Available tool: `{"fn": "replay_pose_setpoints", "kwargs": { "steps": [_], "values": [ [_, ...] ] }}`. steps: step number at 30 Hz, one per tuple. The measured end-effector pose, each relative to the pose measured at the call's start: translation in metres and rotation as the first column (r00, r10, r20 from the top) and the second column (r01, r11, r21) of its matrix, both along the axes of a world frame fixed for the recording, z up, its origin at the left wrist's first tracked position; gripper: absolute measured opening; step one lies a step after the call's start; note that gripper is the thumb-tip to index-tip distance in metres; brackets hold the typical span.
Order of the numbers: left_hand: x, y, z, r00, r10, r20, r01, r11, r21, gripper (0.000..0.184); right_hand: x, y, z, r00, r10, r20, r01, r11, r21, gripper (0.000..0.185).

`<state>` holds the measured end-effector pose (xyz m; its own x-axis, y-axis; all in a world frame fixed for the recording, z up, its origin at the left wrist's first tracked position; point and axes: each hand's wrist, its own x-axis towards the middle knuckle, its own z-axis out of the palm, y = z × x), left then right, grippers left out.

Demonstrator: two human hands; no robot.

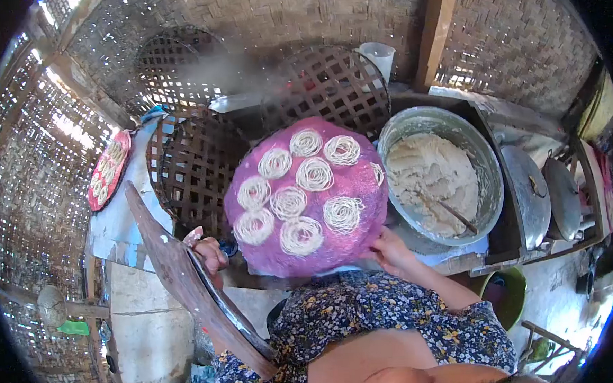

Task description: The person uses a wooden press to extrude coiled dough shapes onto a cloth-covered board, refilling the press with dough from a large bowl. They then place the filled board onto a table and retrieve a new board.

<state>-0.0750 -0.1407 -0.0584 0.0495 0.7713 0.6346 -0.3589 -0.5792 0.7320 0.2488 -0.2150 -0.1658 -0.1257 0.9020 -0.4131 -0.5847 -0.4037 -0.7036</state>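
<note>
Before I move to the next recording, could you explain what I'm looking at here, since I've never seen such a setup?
There is no machine: one camera on the person's head looks forward and down at two bare hands. The right hand holds the near edge of a round pink tray, with coils of pale strands lying on it. The left hand is beside a curved wooden beam; whether it grips anything is unclear. To the right of the tray, a basin contains pale dough.
</note>
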Motion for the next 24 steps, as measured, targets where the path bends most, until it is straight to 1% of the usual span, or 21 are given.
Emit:
{"fn": "replay_pose_setpoints", "kwargs": {
  "steps": [1,2,3,4,5,6,7,8,9,11,12,14,15,17,18,19,21,24],
  "values": [
    [0.002,0.001,-0.003,1.0,0.0,-0.005,0.0,1.0,0.014,0.046,-0.003,-0.007,-0.003,0.998,0.05,-0.049,-0.05,0.999,-0.003,0.041],
    [0.008,-0.001,0.002,1.0,0.015,-0.006,-0.015,1.0,0.024,0.046,-0.001,-0.01,-0.005,0.992,0.113,-0.058,-0.114,0.993,-0.027,0.037],
    [0.012,-0.004,0.007,0.999,0.033,-0.008,-0.033,0.999,0.034,0.045,0.003,-0.013,-0.004,0.981,0.19,0.038,-0.189,0.981,-0.037,0.033],
    [0.013,-0.007,0.011,0.997,0.057,-0.051,-0.056,0.998,0.009,0.046,0.01,-0.016,0.002,0.954,0.268,0.131,-0.264,0.963,-0.052,0.03],
    [0.009,-0.008,0.009,0.997,0.051,-0.055,-0.051,0.999,0.018,0.046,0.019,-0.018,0.009,0.911,0.344,0.225,-0.337,0.939,-0.071,0.027],
    [0.004,-0.007,0.004,0.997,0.048,-0.058,-0.047,0.999,0.027,0.046,0.036,-0.017,0.017,0.714,0.444,0.541,-0.49,0.869,-0.067,0.02],
    [-0.001,-0.007,0.001,0.997,0.045,-0.06,-0.043,0.998,0.037,0.046,0.047,-0.016,0.025,0.601,0.368,0.71,-0.482,0.875,-0.046,0.019],
    [-0.006,-0.008,-0.003,0.996,0.062,-0.068,-0.062,0.998,0.007,0.05,0.055,-0.013,0.031,0.459,0.272,0.846,-0.478,0.878,-0.023,0.018],
    [-0.008,-0.007,-0.004,0.999,0.028,-0.038,-0.029,1.0,-0.011,0.051,0.06,-0.011,0.04,0.297,0.161,0.941,-0.478,0.878,0.001,0.017],
    [-0.009,-0.005,-0.005,0.999,-0.045,0.024,0.046,0.998,-0.042,0.055,0.052,-0.004,0.066,0.204,-0.099,0.974,-0.39,0.904,0.173,0.015],
    [-0.007,-0.005,-0.005,1.0,-0.026,0.001,0.026,0.999,-0.029,0.055,0.045,0.0,0.074,0.144,-0.226,0.963,-0.351,0.899,0.263,0.014],
    [0.001,-0.005,-0.003,0.999,0.015,-0.043,-0.015,1.0,0.006,0.054,0.035,0.013,0.071,0.032,-0.359,0.933,-0.407,0.848,0.341,0.014],
    [0.004,-0.005,-0.001,0.999,-0.01,-0.043,0.01,1.0,0.002,0.054,0.03,0.02,0.068,-0.02,-0.428,0.904,-0.441,0.815,0.376,0.014],
    [0.007,-0.006,0.006,0.998,-0.054,-0.045,0.053,0.999,-0.005,0.055,0.021,0.029,0.067,-0.146,-0.434,0.889,-0.459,0.826,0.328,0.015],
    [0.003,-0.004,0.003,0.995,-0.033,-0.098,0.037,0.999,0.034,0.055,0.018,0.032,0.066,-0.206,-0.435,0.876,-0.466,0.831,0.304,0.016],
    [-0.001,-0.002,0.0,0.989,-0.01,-0.148,0.021,0.997,0.075,0.055,0.017,0.035,0.063,-0.2,-0.435,0.878,-0.473,0.827,0.302,0.016],
    [0.001,-0.004,0.005,0.992,-0.034,-0.118,0.039,0.998,0.043,0.054,0.016,0.04,0.059,-0.189,-0.43,0.883,-0.487,0.821,0.296,0.017],
    [-0.009,-0.003,-0.003,0.995,-0.048,-0.086,0.052,0.998,0.044,0.054,0.017,0.044,0.058,-0.199,-0.394,0.897,-0.49,0.833,0.257,0.019]
  ]
}}
